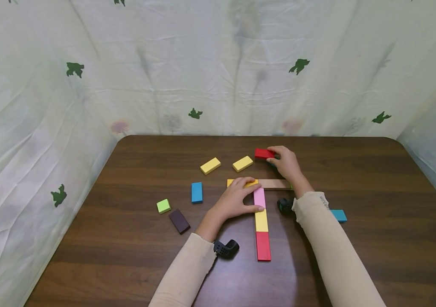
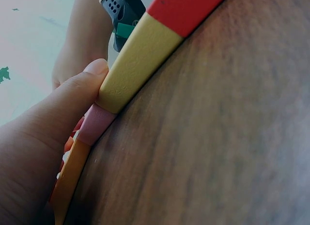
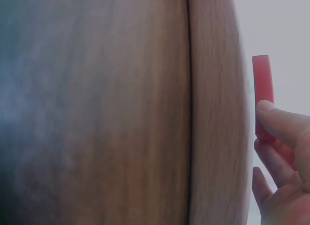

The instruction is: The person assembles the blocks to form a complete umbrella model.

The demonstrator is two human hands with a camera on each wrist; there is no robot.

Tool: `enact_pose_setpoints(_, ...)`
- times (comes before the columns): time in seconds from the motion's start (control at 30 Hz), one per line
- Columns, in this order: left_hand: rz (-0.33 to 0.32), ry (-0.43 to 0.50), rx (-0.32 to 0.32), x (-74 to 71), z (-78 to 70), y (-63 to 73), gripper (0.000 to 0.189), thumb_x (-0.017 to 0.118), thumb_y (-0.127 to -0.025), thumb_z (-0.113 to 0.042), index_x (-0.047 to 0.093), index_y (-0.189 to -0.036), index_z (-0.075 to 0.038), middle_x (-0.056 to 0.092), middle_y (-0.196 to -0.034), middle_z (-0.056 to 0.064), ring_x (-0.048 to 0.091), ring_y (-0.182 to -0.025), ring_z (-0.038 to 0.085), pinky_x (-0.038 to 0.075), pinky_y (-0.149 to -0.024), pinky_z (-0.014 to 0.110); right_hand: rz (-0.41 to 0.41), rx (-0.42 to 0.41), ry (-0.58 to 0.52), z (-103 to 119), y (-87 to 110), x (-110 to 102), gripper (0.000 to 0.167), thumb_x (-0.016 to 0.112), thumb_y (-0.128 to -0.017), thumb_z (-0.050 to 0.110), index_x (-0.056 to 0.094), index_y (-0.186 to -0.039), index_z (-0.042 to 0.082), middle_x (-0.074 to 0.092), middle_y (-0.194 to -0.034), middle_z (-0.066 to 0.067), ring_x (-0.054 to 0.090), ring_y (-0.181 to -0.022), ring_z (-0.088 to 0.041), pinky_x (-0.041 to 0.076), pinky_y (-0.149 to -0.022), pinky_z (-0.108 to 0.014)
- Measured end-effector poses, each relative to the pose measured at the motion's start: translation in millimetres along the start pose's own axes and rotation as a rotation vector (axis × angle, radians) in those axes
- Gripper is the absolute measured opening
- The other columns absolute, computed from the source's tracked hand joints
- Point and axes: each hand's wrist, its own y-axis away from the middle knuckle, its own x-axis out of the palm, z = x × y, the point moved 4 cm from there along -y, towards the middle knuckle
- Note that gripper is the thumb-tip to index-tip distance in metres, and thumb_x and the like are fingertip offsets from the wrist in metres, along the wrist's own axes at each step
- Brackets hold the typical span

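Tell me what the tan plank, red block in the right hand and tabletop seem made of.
Tan plank: probably matte wood, with fine lengthwise grain. Red block in the right hand: perhaps smoothly painted wood; even colour hides any grain. Tabletop: wood or wood-look laminate, unclear which; dark streaky grain, soft sheen.

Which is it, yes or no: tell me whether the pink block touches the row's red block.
No, the head view shows a yellow block between the pink block and the row's red block.
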Motion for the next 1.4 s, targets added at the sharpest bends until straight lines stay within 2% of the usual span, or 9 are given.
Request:
enact_pose_setpoints(0.27, 0.002, -0.001, 0.000, -0.1, -0.1, -0.4, 0.072, 0.057, -0.074, -0.063, 0.045, -0.133, -0.025, 0.036, -0.134, 0.001, 0.028, -0.122, 0.018, 0.030, -0.097, 0.036, 0.023, 0.028, 0.007, -2, -2.1, 3, 0.041, 0.064, -0.083, 0.010, 0.054, -0.122, 0.002, 0.048, -0.125, -0.017, 0.043, -0.114, -0.032, 0.035, -0.093, -0.045)
enact_pose_setpoints(0.87, 0.003, 0.004, -0.002, -0.1, -0.9, -0.2, 0.071, 0.057, -0.074, -0.063, 0.045, -0.133, -0.025, 0.036, -0.134, 0.000, 0.028, -0.122, 0.017, 0.031, -0.097, 0.036, 0.040, 0.012, 0.029, -8, -2.0, 8, 0.040, 0.064, -0.083, 0.011, 0.055, -0.122, 0.003, 0.048, -0.126, -0.017, 0.042, -0.116, -0.032, 0.032, -0.095, -0.045)
enact_pose_setpoints(1.13, 0.003, 0.002, -0.003, 1.0, -0.3, 0.7, 0.071, 0.057, -0.074, -0.063, 0.045, -0.133, -0.025, 0.036, -0.134, 0.000, 0.028, -0.122, 0.017, 0.031, -0.097, 0.036, 0.088, 0.027, 0.032, -10, -3.3, 12, 0.040, 0.064, -0.083, 0.011, 0.055, -0.122, 0.003, 0.048, -0.126, -0.017, 0.042, -0.116, -0.032, 0.032, -0.096, -0.045)
enact_pose_setpoints(1.4, 0.008, 0.007, -0.007, 0.7, -0.1, -0.1, 0.071, 0.056, -0.074, -0.063, 0.045, -0.134, -0.025, 0.036, -0.134, 0.000, 0.027, -0.122, 0.017, 0.031, -0.097, 0.036, 0.134, 0.077, -0.017, -9, -4.7, 10, 0.042, 0.063, -0.085, 0.012, 0.052, -0.124, 0.002, 0.046, -0.126, -0.018, 0.039, -0.117, -0.032, 0.031, -0.096, -0.045)
